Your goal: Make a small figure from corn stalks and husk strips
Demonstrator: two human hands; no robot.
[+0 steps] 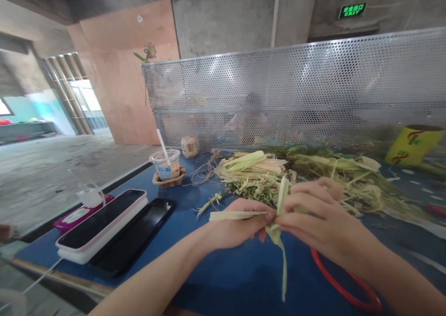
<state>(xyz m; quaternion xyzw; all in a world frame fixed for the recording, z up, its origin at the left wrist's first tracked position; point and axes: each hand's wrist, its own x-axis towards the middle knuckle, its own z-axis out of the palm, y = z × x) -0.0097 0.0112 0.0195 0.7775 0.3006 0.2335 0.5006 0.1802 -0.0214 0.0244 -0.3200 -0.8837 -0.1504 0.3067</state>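
Observation:
Pale green corn husk strips (283,194) cross between my two hands above the blue table. My left hand (240,223) is closed, pinching the strips where they meet; one flat strip lies back across its fingers. From the other side, my right hand (318,213) pinches the same crossing with thumb and forefinger, its other fingers curled above. A narrow husk tail (284,272) hangs below the fingers. Just behind the hands lie a stack of corn husks (258,163) and a bunch of dried greenery (254,189). The exact fold at the fingertips is partly hidden.
A red loop (343,286) lies beneath my right forearm. To the left are a black phone (134,237), a white-cased device (102,220) and a drink cup (166,165) with a straw. Twine (205,172) trails behind; a perforated metal screen (296,93) borders the table's far side.

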